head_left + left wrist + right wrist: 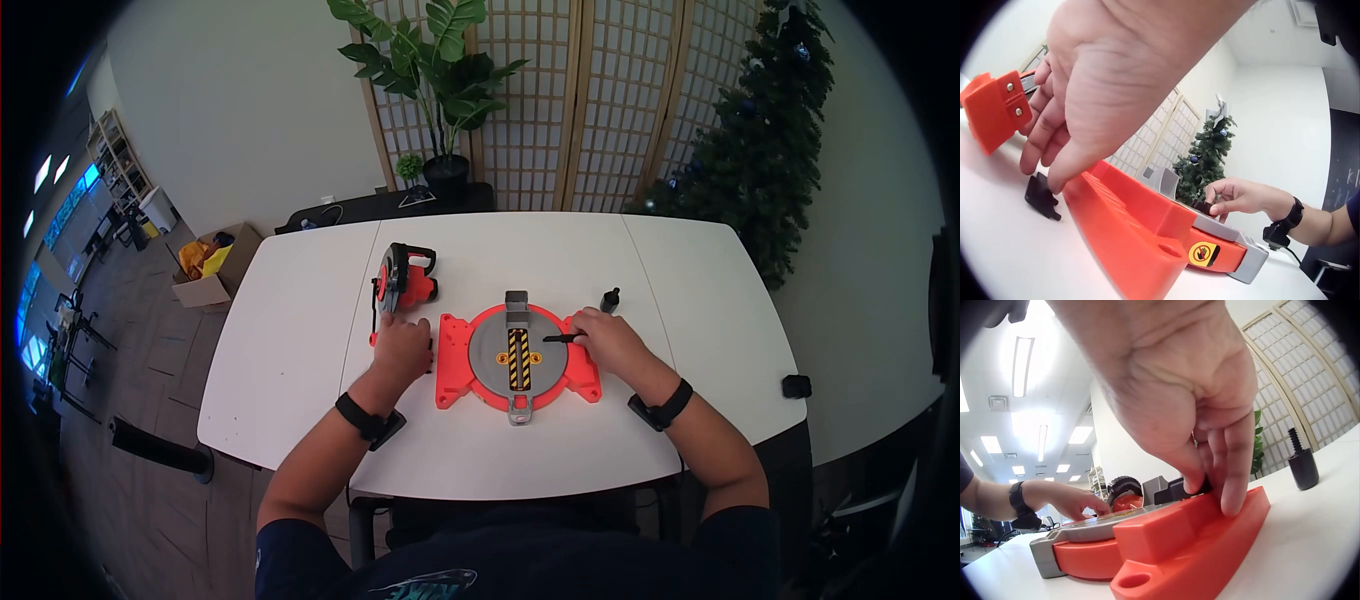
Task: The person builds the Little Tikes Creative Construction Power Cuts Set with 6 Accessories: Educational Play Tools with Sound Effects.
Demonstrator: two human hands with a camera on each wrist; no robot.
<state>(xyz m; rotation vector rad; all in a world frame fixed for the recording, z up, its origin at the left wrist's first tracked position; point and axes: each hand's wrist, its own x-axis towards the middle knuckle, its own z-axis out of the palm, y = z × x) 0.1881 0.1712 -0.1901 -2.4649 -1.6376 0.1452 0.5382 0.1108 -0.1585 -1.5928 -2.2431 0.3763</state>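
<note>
A red and grey toy saw base (455, 360) lies on the white table, its round grey turntable (490, 345) bearing a black-and-yellow striped strip. My right hand (612, 345) is over the base's right side, pinching a small black plastic piece (560, 339) between thumb and fingers. On the left, my left hand (403, 348) reaches down with loosely bent fingers. In the left wrist view its thumb tip overlaps the top of another black plastic piece (1041, 197) beside the base. A red and black toy circular saw (405, 280) stands just beyond that hand.
A black threaded knob (611, 300) stands right of the base, behind my right hand. Near the table's right edge is a small black object (797, 386). A cardboard box (222, 270) is on the floor at left; a potted plant (447, 175) stands behind the table.
</note>
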